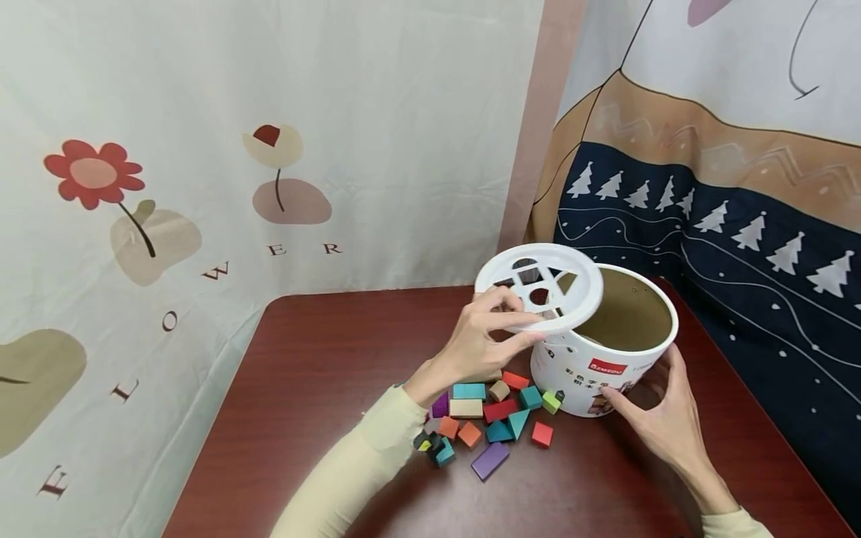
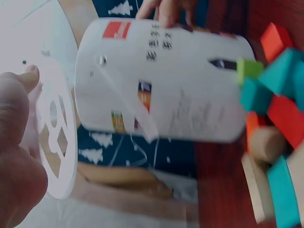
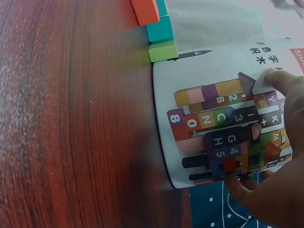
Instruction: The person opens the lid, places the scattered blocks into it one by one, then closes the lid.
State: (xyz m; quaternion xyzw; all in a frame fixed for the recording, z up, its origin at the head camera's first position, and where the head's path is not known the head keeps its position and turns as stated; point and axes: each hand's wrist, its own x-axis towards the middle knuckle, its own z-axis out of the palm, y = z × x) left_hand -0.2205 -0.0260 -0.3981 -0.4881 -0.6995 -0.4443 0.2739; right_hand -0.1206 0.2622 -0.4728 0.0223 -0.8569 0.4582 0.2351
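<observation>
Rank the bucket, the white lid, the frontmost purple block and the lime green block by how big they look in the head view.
Largest to smallest:
1. Bucket
2. White lid
3. Frontmost purple block
4. Lime green block

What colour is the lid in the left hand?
The lid is white; the head view shows it best.

blocks [image 2: 287,118] blurred, bucket [image 1: 580,377] partly hidden
</observation>
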